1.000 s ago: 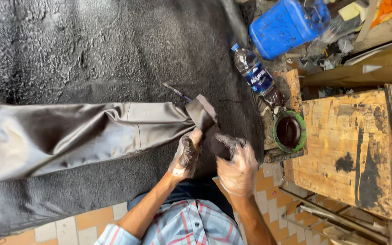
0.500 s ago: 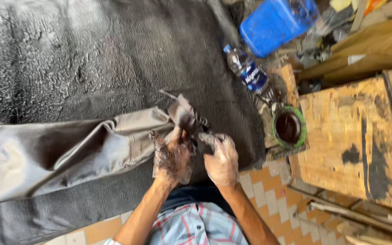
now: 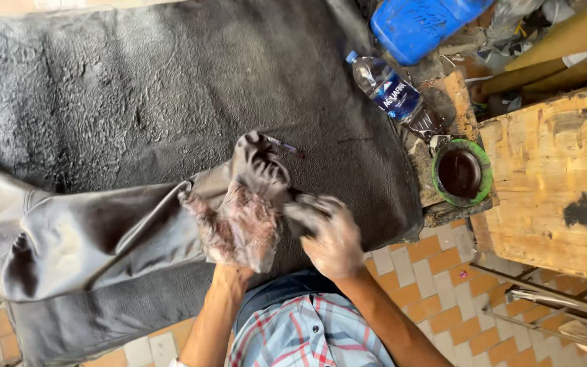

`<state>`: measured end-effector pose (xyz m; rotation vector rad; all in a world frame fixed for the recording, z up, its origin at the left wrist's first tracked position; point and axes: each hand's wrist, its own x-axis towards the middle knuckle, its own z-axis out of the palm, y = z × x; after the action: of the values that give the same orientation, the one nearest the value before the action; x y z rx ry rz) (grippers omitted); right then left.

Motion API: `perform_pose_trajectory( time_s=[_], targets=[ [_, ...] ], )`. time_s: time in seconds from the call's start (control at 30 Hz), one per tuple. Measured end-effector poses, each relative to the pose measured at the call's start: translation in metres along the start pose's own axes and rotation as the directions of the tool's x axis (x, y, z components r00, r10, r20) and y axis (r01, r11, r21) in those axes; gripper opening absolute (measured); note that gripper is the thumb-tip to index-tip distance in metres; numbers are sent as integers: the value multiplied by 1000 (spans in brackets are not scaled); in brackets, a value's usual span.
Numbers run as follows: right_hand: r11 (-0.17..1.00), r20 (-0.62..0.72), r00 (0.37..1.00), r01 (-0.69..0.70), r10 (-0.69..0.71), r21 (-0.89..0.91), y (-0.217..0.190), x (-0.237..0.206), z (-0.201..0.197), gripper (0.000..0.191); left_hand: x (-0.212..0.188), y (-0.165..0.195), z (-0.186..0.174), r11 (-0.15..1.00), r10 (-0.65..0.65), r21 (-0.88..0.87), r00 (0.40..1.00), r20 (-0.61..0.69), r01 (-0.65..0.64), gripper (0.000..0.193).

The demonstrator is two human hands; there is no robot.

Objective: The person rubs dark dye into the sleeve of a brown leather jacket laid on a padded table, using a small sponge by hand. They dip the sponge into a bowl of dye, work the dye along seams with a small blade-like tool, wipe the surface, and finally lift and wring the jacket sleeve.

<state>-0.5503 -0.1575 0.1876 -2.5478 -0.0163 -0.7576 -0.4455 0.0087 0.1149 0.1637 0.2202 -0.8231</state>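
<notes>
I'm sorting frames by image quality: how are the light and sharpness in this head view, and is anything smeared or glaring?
Head view: daylight, bright on the wooden board; soft sheen on the grey leather piece; the left hand and right hand, both in stained plastic gloves, are motion-blurred; the water bottle and green bowl stay fairly sharp; frame edges look slightly stretched.

Both bare forearms reach forward from the person's lap, the left hand (image 3: 239, 228) sheathed in a thin, stained plastic glove, palm down with fingers spread and curled, while the right hand (image 3: 331, 234), likewise smeared dark, sits just beside it, fingers bent inward in a loose grip.
</notes>
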Motion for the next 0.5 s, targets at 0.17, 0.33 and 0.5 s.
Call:
perform_pose_trajectory(
  time_s=[0.17,0.33,0.5],
  targets=[
    [962,-82,960,-264,269,74,-8,10,17,38,-17,16,-21,1000,6,13,1000,5,-6,97],
    [973,4,991,-133,135,188,-17,15,26,40,-27,18,-38,1000,-13,-14,1000,11,13,95],
    [958,8,989,-145,147,249,-16,14,31,44,-37,18,-38,999,17,-36,1000,23,-16,93]
  ],
)
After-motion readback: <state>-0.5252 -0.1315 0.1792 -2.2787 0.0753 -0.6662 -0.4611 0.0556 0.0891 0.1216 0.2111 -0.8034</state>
